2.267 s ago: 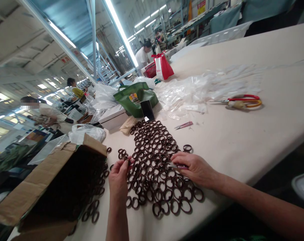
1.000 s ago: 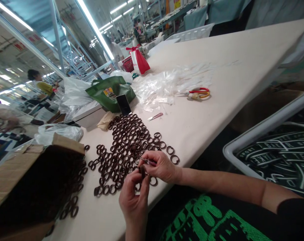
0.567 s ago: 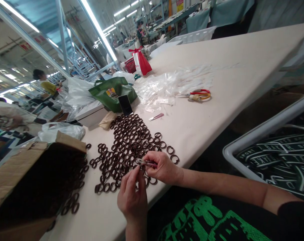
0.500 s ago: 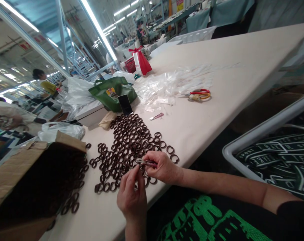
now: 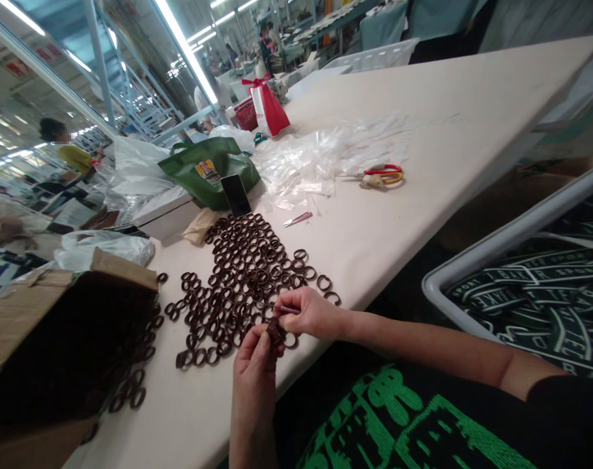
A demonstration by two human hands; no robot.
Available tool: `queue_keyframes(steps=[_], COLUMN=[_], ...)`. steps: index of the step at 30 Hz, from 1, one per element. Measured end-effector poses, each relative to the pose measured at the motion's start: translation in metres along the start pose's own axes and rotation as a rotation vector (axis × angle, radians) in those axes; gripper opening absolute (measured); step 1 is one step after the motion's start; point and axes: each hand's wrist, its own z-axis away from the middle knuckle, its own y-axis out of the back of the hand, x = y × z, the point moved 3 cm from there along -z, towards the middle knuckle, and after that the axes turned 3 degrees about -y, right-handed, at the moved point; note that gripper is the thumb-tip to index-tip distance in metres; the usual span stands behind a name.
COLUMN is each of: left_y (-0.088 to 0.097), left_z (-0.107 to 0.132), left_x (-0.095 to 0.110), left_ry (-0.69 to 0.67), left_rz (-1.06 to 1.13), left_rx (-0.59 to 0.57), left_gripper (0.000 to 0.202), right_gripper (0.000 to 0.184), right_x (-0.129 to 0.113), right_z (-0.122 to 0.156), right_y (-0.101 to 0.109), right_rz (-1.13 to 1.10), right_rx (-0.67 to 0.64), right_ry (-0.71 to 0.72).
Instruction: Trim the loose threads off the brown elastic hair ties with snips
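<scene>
My left hand (image 5: 258,355) pinches a dark brown ring-shaped band (image 5: 275,331) between thumb and fingertips. Just beyond it, my right hand (image 5: 312,314) is closed round a pair of thread snips (image 5: 289,309); only part of their dark purple handle shows. Both hands are close together over the table's near edge. Under and behind them spreads a pile of similar brown rings (image 5: 242,267), many overlapping. A few more rings (image 5: 130,389) lie by the cardboard box.
An open cardboard box (image 5: 27,319) lies at left. Further back are a green bag (image 5: 206,172), a phone (image 5: 236,195), small snips (image 5: 297,219), scissors (image 5: 382,176) and plastic bags (image 5: 316,156). A white-rimmed bin (image 5: 436,286) with printed straps stands at right.
My left hand has turned and lifted a brown ring into plain view. My right hand has drawn the snips' metal tip out of sight. The whole view has shifted slightly.
</scene>
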Motion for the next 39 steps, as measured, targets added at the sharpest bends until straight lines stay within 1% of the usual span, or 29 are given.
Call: queue_keyframes(steps=[3,6,8,11,13,15,18,20,22,24,28,30,33,35,39], left_y=[-0.003,-0.004,-0.003,-0.001,0.0,0.0,0.001,0.002,0.003,0.004,0.004,0.004,0.005,0.004,0.001], left_z=[-0.002,-0.003,-0.003,-0.004,-0.004,-0.003,-0.001,0.0,0.0,0.001,0.003,0.004,0.005,0.006,0.007], left_x=[-0.009,-0.012,-0.013,-0.013,-0.012,-0.01,-0.007,-0.005,-0.005,-0.005,-0.009,-0.011,-0.011,-0.009,-0.006], left_ry=[0.06,0.069,0.067,0.058,0.046,0.011,-0.021,-0.024,-0.042,-0.067,-0.091,-0.089,-0.093,-0.106,-0.126], left_rz=[0.147,0.195,0.207,0.211,0.212,0.219,0.246,0.259,0.256,0.234,0.159,0.13,0.087,0.053,-0.012], left_rx=[0.025,0.029,0.031,0.059,0.098,0.161,0.261,0.301,0.321,0.331,0.329,0.337,0.358,0.361,0.36], left_gripper=[0.024,0.024,0.026,0.028,0.029,0.029,0.03,0.031,0.03,0.029,0.028,0.03,0.032,0.032,0.032], right_gripper=[0.009,0.012,0.013,0.014,0.017,0.025,0.035,0.033,0.029,0.026,0.029,0.031,0.032,0.032,0.031], right_x=[0.002,0.004,0.004,0.005,0.006,0.006,0.003,-0.001,-0.005,-0.009,-0.012,-0.014,-0.014,-0.014,-0.012], right_z=[-0.002,-0.003,-0.002,-0.002,-0.001,-0.001,0.004,0.01,0.017,0.023,0.03,0.031,0.031,0.03,0.029], right_y=[-0.004,-0.006,-0.008,-0.01,-0.01,-0.007,0.003,0.01,0.013,0.013,0.008,0.006,0.005,0.006,0.007], right_rz=[-0.157,-0.237,-0.254,-0.245,-0.203,-0.106,0.17,0.381,0.559,0.689,0.865,0.932,0.981,0.971,0.883], right_rx=[-0.082,-0.13,-0.152,-0.172,-0.171,-0.128,0.009,0.114,0.2,0.253,0.293,0.309,0.338,0.338,0.301], right_ry=[-0.131,-0.218,-0.239,-0.214,-0.158,-0.075,0.097,0.244,0.395,0.524,0.716,0.755,0.763,0.76,0.73])
